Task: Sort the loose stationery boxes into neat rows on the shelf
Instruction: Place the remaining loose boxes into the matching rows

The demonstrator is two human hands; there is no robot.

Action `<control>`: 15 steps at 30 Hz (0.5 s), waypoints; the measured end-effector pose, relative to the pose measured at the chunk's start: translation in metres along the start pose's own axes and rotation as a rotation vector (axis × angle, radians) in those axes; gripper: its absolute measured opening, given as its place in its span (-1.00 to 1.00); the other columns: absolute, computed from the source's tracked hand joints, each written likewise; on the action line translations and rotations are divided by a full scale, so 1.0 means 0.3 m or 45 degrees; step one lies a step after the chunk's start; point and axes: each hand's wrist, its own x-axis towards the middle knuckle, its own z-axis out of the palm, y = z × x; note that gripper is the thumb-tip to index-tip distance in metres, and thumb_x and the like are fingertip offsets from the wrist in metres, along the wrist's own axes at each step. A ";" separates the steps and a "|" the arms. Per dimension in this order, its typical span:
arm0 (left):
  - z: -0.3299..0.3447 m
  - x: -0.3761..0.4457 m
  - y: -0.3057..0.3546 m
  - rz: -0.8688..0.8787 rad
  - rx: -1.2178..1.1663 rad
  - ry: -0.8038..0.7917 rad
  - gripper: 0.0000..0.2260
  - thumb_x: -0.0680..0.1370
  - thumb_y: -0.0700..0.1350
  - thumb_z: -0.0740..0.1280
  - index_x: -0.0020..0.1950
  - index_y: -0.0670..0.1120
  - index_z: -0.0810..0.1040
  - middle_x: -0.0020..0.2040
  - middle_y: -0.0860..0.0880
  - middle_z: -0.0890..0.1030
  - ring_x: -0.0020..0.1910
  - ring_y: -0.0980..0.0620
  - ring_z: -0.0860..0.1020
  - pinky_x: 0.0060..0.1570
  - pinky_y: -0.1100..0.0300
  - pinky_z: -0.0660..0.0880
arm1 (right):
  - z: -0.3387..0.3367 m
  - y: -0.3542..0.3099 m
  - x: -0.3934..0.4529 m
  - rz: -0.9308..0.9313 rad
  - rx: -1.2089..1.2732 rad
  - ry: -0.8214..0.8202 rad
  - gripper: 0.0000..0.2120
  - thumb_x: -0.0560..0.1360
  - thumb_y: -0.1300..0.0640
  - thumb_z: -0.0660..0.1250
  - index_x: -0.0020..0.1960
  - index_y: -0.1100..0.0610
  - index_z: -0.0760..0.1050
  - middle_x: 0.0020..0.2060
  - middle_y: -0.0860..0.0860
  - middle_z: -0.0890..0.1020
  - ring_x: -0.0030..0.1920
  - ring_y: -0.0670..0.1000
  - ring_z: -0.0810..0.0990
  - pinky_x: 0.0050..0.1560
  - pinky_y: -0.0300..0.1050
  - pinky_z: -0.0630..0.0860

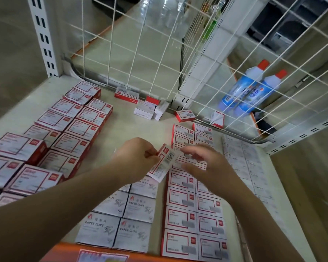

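Note:
My left hand [138, 157] pinches a small red-and-white box [164, 163] by its upper end, barcode side up, above the middle of the shelf [133, 127]. My right hand [204, 163] hovers blurred just right of that box, fingers spread and relaxed, over the red-framed box rows [193, 210]. Paper clip boxes [121, 220] lie in rows below my left hand. Larger red boxes [68, 129] fill two rows at left. Loose boxes [126, 95] [148, 108] [185, 115] lie scattered at the back by the wire grid.
A white wire grid [159, 59] walls the shelf's back and right. Two blue bottles with red caps [254, 87] lie behind the grid at right. Pale staples boxes [248, 163] line the right edge. An orange shelf lip [68, 252] runs along the front.

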 end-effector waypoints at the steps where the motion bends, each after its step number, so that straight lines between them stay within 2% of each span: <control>1: -0.002 0.001 -0.003 0.002 0.002 -0.002 -0.84 0.56 -0.08 0.27 0.08 -0.01 0.61 -0.16 0.15 0.57 -0.16 0.08 0.58 -0.30 0.34 0.50 | -0.005 -0.002 0.011 0.006 0.026 -0.006 -0.70 0.51 0.05 0.30 0.24 -0.02 0.47 0.02 -0.22 0.50 -0.02 -0.28 0.44 -0.03 -0.44 0.36; 5: -0.004 0.000 -0.006 0.019 -0.038 -0.011 -0.84 0.56 -0.09 0.27 0.07 0.03 0.62 -0.04 0.10 0.63 -0.08 0.06 0.59 -0.08 0.23 0.57 | 0.003 -0.011 0.037 0.017 0.154 -0.025 -0.82 0.52 0.03 0.26 0.09 -0.06 0.56 -0.16 -0.30 0.55 -0.09 -0.29 0.53 -0.10 -0.41 0.48; 8: -0.007 0.002 -0.011 0.042 -0.092 -0.021 -0.83 0.57 -0.10 0.27 0.09 0.01 0.61 -0.10 0.11 0.61 -0.09 0.10 0.58 -0.13 0.32 0.54 | 0.007 -0.020 0.033 0.002 0.275 -0.009 -0.88 0.51 0.05 0.28 -0.09 -0.18 0.52 -0.21 -0.24 0.60 -0.12 -0.25 0.56 -0.11 -0.33 0.53; 11: -0.009 0.008 -0.009 0.054 -0.126 -0.001 -0.83 0.56 -0.10 0.28 0.10 0.00 0.62 -0.17 0.15 0.57 -0.14 0.19 0.54 -0.24 0.43 0.46 | 0.016 -0.034 0.023 0.032 0.351 0.072 -0.90 0.50 0.08 0.31 -0.08 -0.12 0.53 -0.20 -0.21 0.61 -0.15 -0.25 0.56 -0.15 -0.39 0.50; 14: -0.011 0.013 -0.007 0.036 -0.143 0.067 -0.79 0.55 -0.07 0.28 0.17 -0.03 0.57 -0.01 0.08 0.61 -0.06 0.14 0.55 -0.24 0.43 0.43 | 0.027 -0.037 0.017 0.010 0.318 0.233 -0.87 0.48 0.07 0.32 -0.11 -0.17 0.48 -0.22 -0.25 0.58 -0.14 -0.30 0.52 -0.18 -0.45 0.46; 15: -0.012 0.014 -0.003 0.033 -0.125 0.092 -0.79 0.56 -0.05 0.26 0.15 -0.05 0.57 0.00 0.04 0.62 -0.06 0.09 0.56 -0.23 0.37 0.46 | 0.029 -0.037 0.014 0.000 0.273 0.274 -0.88 0.48 0.07 0.32 -0.11 -0.16 0.47 -0.23 -0.28 0.54 -0.14 -0.31 0.50 -0.18 -0.47 0.44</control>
